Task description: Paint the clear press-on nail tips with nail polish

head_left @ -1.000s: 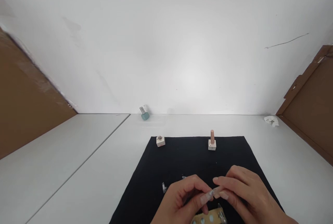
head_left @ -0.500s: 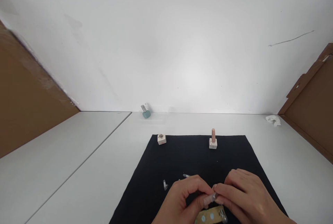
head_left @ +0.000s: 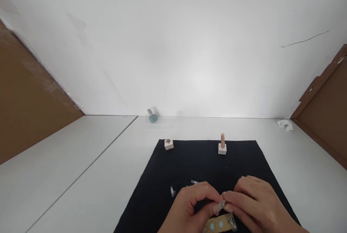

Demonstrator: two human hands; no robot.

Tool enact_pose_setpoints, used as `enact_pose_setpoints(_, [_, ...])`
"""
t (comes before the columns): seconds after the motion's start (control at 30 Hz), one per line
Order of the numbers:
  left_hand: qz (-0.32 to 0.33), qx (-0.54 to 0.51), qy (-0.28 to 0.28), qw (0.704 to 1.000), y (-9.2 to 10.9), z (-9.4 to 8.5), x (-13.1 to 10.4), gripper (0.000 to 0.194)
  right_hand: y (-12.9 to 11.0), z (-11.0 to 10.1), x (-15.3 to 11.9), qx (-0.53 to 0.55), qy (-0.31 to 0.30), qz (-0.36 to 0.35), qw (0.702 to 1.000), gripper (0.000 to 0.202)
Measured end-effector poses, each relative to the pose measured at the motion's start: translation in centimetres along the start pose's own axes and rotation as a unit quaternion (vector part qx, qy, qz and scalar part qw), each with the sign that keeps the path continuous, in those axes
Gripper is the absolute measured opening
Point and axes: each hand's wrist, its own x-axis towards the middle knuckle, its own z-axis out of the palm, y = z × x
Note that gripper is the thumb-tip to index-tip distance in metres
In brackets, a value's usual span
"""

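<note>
Right hand (head_left: 256,200) pinches a clear piece (head_left: 221,206) at the left hand's (head_left: 187,204) thumb tip; whether the left grips it, I can't tell. Adjusting it seems the step, calling next for steady fingertips.

head | forward, down | black cloth (head_left: 197,160) near (cropped below) | white wall (head_left: 184,45) beyond

A crumpled white tissue (head_left: 285,124) lies beside cardboard (head_left: 326,117).
</note>
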Motion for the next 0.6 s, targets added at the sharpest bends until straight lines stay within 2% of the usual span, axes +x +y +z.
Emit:
enact_pose_setpoints(0.23, [-0.025,0.002,0.025,0.999,0.2,-0.2,-0.1,0.017,0.4,-0.3,0.0,-0.030,0.004,-0.006,1.000,0.019])
enact_pose_setpoints(0.43, [-0.064,-0.054,0.101,0.991,0.8,-1.1,-0.4,0.017,1.5,-1.4,-0.3,-0.080,0.062,0.066,0.993,0.017])
enact_pose_setpoints(0.5, [-0.078,-0.082,0.127,0.985,0.9,-0.6,-1.1,0.019,1.7,-1.6,-0.3,-0.088,0.081,0.084,0.989,0.018])
enact_pose_setpoints(0.6, [-0.088,-0.098,0.167,0.977,0.1,1.2,-2.8,0.018,1.7,-1.8,-0.2,-0.085,0.109,0.105,0.985,0.017])
